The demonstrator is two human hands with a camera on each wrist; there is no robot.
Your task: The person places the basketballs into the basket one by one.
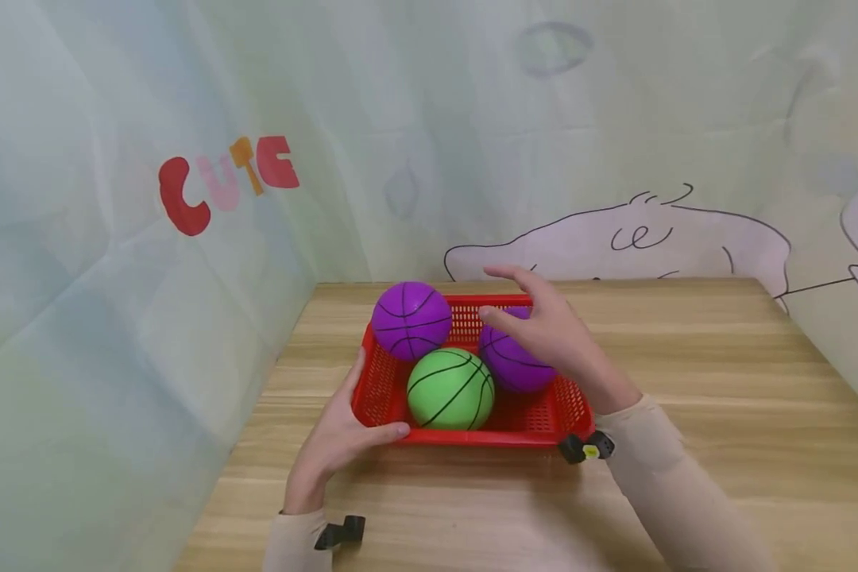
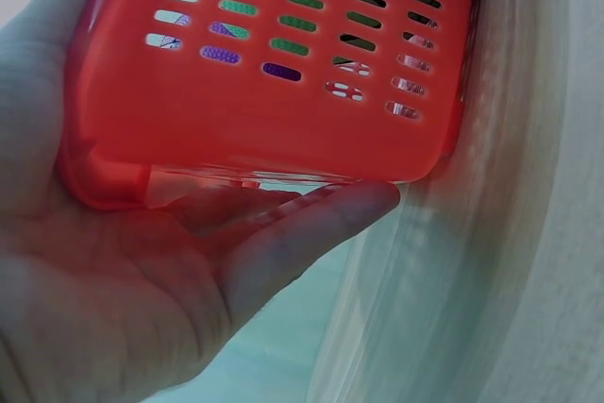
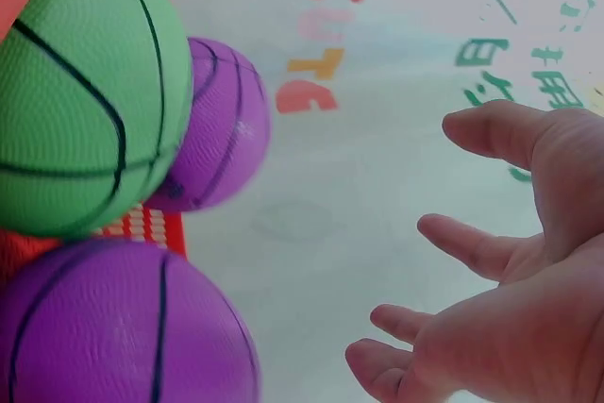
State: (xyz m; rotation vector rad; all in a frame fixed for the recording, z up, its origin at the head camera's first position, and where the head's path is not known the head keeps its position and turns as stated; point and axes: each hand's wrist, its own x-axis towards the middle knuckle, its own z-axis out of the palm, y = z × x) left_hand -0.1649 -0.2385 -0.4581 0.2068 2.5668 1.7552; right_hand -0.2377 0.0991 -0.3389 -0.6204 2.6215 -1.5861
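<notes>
A red plastic basket (image 1: 472,437) with slotted sides holds a green ball (image 1: 450,391) and two purple balls, all marked with black basketball lines. One purple ball (image 1: 411,320) is at the back left; the other purple ball (image 1: 516,357) is at the right, partly hidden by my right hand. My left hand (image 1: 336,433) grips the basket's front left corner, thumb along the front rim and fingers against the left side. Over the basket's right part, my right hand (image 1: 546,326) has its fingers spread and holds nothing. The right wrist view shows that hand (image 3: 510,271) apart from the balls.
The basket stands on a wood-grain table (image 1: 686,373). Printed cloth (image 1: 372,143) hangs behind and at the left, with coloured letters and a cartoon drawing. Each sleeve carries a small black device at the wrist.
</notes>
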